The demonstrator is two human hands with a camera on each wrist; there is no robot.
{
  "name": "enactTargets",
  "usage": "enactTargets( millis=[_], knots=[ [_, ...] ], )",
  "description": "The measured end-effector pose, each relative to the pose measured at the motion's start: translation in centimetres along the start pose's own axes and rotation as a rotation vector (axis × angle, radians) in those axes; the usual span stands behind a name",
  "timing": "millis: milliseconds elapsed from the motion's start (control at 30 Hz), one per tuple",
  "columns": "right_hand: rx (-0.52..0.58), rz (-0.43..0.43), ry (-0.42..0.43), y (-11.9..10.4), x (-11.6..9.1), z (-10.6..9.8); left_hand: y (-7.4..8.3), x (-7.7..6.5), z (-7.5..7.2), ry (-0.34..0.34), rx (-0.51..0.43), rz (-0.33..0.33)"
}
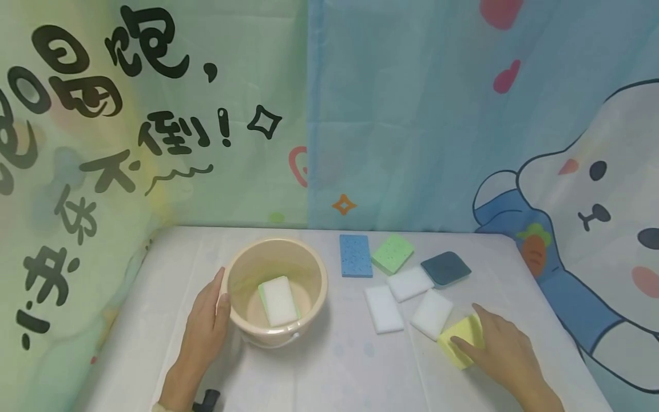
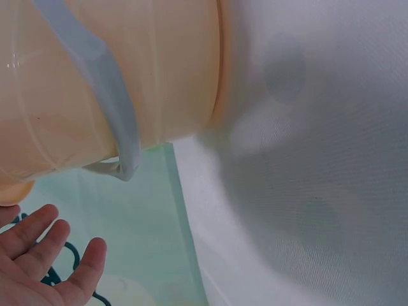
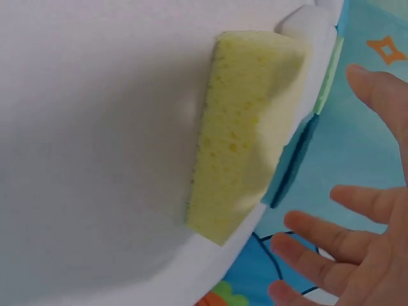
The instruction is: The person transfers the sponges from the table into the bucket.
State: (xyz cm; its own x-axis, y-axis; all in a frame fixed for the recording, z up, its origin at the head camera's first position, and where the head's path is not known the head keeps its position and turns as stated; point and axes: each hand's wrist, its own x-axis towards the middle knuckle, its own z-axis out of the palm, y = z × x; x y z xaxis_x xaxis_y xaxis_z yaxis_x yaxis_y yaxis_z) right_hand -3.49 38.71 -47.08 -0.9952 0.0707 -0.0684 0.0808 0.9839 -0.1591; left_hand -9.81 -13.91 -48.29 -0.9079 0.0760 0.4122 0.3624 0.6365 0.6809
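A cream-coloured, round, glossy bucket [image 1: 278, 260] is stood upright on the left of the white cloth-covered surface [image 1: 355, 372], its mouth facing up, so that its inside is easily reached from above. A white-faced, green-edged rectangular sponge [image 1: 280, 302] is laid on its bottom. A grey strap-like handle [image 2: 105, 76] is let down against the outer wall, which presumably leaves the mouth unobstructed. At the bucket's left side the left hand [image 1: 208, 315] is placed, probably so that the bucket can be steadied; its fingers are spread, and whether the wall is touched cannot be told. On the right, a yellow porous block-shaped sponge [image 1: 460, 341] is set on the near side of a loose group. The right hand [image 1: 501, 346] is poised around it with fingers held wide; no grip on it is shown, and the spread is judged to suit the block's width. Beyond it, three white rectangular pads [image 1: 384, 309], a dark teal flat pad [image 1: 446, 269], a bright green square-looking sponge [image 1: 393, 254] and a blue speckled rectangular sponge [image 1: 356, 256] are laid flat, seemingly so that each can be picked separately.
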Motion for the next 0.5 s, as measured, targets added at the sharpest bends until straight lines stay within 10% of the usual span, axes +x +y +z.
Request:
enactTargets(
  millis=[500],
  knots=[
    [0.030,0.071,-0.169,1.2,-0.3,2.1,-0.2,0.0,0.0,0.002,0.005,0.014]
  ],
)
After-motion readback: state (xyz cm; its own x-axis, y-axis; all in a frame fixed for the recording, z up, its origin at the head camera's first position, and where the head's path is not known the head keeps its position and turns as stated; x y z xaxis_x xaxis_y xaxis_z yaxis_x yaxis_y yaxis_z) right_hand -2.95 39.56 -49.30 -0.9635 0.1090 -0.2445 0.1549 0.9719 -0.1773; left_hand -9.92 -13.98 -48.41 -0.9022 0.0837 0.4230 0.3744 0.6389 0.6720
